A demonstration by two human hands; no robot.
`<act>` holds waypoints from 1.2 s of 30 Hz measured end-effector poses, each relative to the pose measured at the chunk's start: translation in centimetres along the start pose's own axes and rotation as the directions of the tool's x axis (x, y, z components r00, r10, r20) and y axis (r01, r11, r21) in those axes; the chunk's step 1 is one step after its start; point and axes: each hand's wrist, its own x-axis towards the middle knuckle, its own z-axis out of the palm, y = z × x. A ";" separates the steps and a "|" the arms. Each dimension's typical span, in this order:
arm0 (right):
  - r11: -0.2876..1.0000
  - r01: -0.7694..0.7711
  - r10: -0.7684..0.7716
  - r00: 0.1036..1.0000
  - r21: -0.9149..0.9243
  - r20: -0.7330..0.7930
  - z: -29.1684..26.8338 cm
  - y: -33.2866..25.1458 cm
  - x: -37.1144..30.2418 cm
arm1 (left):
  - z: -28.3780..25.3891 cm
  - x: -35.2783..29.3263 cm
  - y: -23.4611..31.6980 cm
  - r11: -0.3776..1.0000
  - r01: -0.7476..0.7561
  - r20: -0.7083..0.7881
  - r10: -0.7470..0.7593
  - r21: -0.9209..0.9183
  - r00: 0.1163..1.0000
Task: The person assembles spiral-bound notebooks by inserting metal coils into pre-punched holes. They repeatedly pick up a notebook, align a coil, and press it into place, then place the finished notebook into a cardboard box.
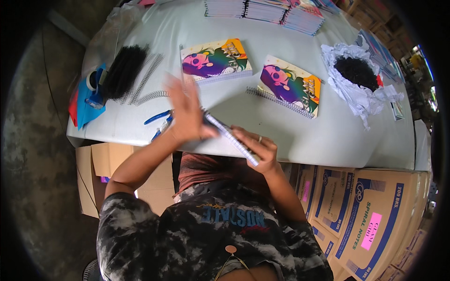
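My right hand (258, 147) is closed on a notebook (232, 139), tilted on edge at the table's near side, its white spine edge facing up. My left hand (187, 110) is raised at the notebook's far end, fingers stretched out and blurred, the thumb apart. Blue-handled pliers (157, 117) lie partly hidden behind my left wrist. Beyond that hand rests a stack of notebooks (215, 61) with colourful illustrated covers. Another illustrated notebook (291, 86) lies to the right, with a wire coil (276, 99) along its near edge.
Loose wire coils (149, 77) and a dark bundle of coils (124, 70) lie on the left, beside a tape roll (92, 80). Crumpled paper (363, 100) holds a black tangled heap at right. Notebook stacks (267, 11) stand at the back; cardboard boxes (375, 220) sit below right.
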 end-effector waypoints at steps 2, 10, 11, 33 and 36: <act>0.998 -0.052 0.049 0.995 -0.034 -0.086 -0.2 0.8 -0.5 | -1.9 0.1 2.5 0.900 -0.356 0.280 0.419 -0.251 0.864; 1.000 -0.022 0.023 0.998 0.016 -0.055 0.5 1.1 -0.4 | 0.6 -1.6 2.4 0.887 -0.441 -0.010 0.444 -0.135 0.896; 0.999 -0.037 0.036 0.996 -0.010 -0.078 0.3 0.9 -0.1 | -0.7 -0.1 2.4 0.740 -0.615 0.071 0.653 -0.272 0.754; 0.998 -0.053 0.053 0.998 -0.020 0.038 2.4 0.8 0.6 | 0.8 0.5 -0.1 0.755 -0.036 0.163 0.188 -0.655 0.969; 0.991 -0.111 0.114 0.993 0.069 -0.043 2.1 1.3 0.6 | 0.9 -0.4 4.9 0.849 -0.265 0.180 0.380 -0.458 0.907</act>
